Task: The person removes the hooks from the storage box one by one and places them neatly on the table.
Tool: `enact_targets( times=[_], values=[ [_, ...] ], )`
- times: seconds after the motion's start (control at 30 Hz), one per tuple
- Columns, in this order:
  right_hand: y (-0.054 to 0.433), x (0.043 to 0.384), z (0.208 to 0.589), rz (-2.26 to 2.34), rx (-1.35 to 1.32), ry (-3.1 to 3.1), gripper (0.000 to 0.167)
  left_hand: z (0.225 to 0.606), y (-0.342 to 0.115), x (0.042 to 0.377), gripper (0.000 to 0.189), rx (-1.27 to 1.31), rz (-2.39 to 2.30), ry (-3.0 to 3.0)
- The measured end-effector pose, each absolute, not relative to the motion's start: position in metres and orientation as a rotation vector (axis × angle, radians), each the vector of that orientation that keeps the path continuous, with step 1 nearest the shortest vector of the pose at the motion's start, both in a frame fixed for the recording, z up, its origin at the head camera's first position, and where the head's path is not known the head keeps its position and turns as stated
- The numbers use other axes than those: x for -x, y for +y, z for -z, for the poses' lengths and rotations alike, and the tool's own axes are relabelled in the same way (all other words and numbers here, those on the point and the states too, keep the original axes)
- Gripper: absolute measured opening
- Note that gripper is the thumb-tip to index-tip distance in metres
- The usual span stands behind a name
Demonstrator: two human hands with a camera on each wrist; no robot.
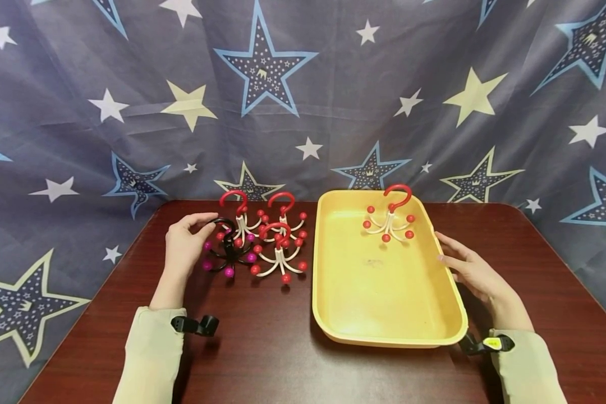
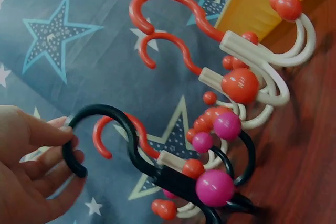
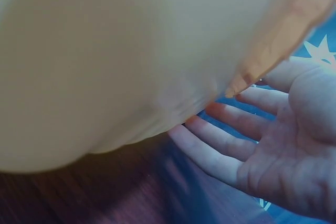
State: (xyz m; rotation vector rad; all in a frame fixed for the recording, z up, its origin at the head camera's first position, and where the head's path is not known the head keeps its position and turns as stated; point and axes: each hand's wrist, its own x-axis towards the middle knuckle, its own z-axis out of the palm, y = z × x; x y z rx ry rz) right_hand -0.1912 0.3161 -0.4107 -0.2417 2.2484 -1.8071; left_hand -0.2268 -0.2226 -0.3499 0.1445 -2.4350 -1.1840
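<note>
My left hand (image 1: 186, 238) pinches the hook end of a black rotating hanger (image 1: 230, 249) with magenta ball tips, at the left of the table. In the left wrist view, thumb and fingers meet at the curved black hook (image 2: 100, 109). Close behind and beside it stand three white hangers with red hooks and red ball tips, one of them a front hanger (image 1: 280, 259). Another red-and-white hanger (image 1: 390, 221) stands inside the yellow tray (image 1: 384, 340), toward its back right. My right hand (image 1: 477, 278) touches the tray's right side with fairly straight fingers.
The dark reddish-brown table (image 1: 262, 359) bears everything. At its back edge hangs a grey curtain (image 1: 333, 129) with star prints. A black strap mount (image 1: 196, 325) sits on the left sleeve, and another strap mount (image 1: 490, 344) on the right one.
</note>
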Motion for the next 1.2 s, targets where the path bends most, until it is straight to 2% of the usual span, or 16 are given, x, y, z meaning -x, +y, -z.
enact_targets(
  times=[0.27,0.73,1.2],
  values=[
    [0.316,0.192,0.411,1.839,0.249,2.22,0.069,0.334,-0.204,0.233,0.021,-0.013,1.143,-2.409],
    [0.314,0.191,0.41,1.86,0.225,2.19,0.07,0.313,-0.134,0.254,0.021,0.263,1.249,-2.408],
    [0.314,0.191,0.412,1.867,0.204,2.197,0.07,0.309,-0.063,0.272,0.022,0.477,1.201,-2.541]
  ],
)
